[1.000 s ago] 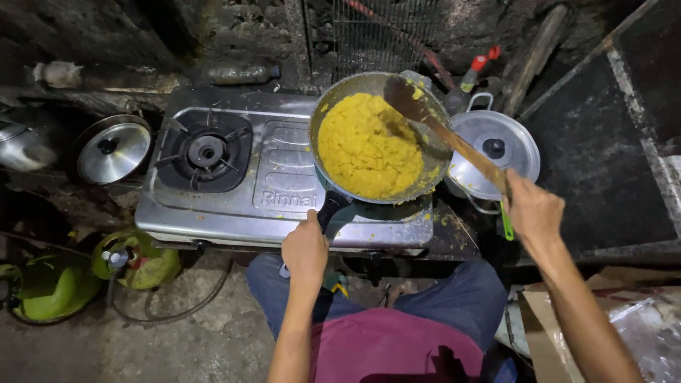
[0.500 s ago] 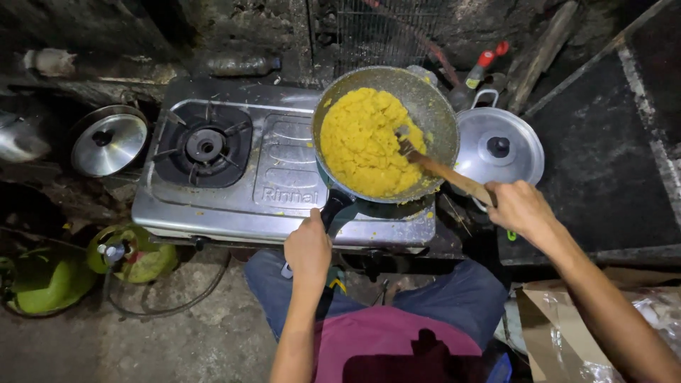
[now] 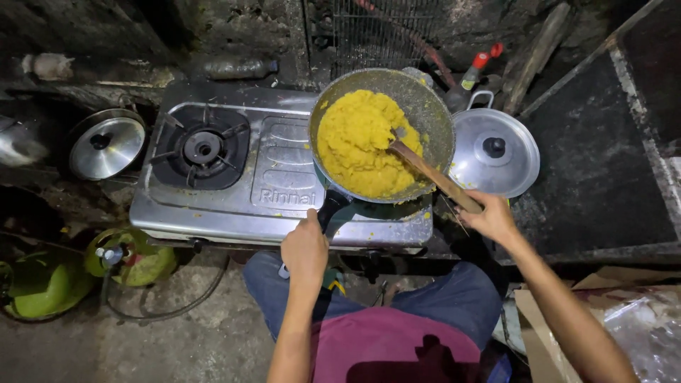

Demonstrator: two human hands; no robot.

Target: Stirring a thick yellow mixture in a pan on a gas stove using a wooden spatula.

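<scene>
We are gripping the pan (image 3: 381, 135) handle with our left hand (image 3: 305, 248), our right hand (image 3: 489, 216) clasping the wooden spatula (image 3: 433, 174); hard pushing risks spilling yellow mash (image 3: 362, 142) over the rim.

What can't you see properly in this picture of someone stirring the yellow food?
- Right burner, head view: hidden under the pan.
- Tip of the wooden spatula: buried in the yellow food.
- Pan handle: its end is covered by the left hand.
- Spatula's end: wrapped by the right hand.
- Gas canister: cut off by the left edge.
- Back wall: too dark to make out.
</scene>
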